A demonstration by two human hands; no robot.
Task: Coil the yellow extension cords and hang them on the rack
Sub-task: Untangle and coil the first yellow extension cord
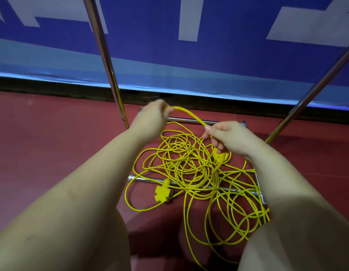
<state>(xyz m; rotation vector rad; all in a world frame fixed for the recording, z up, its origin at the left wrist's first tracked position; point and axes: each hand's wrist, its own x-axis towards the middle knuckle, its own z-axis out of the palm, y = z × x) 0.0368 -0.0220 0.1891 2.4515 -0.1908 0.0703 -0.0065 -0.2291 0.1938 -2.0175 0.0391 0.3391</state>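
A tangled heap of yellow extension cord (181, 163) lies on the red floor, spread over the rack's base bars. My left hand (152, 118) pinches one stretch of cord (189, 114) that arcs across to my right hand (230, 137). My right hand grips that same stretch, and a yellow plug end (218, 156) hangs just under its fingers. A yellow multi-outlet socket block (162, 193) rests on the floor at the heap's front left. The chrome rack (103, 55) rises in two slanted poles left and right of my hands.
The rack's low chrome base bars (146, 179) cross under the cords. A blue and white banner wall (189, 45) stands close behind the rack. Red floor (42, 133) extends to the left. My knees fill the bottom corners.
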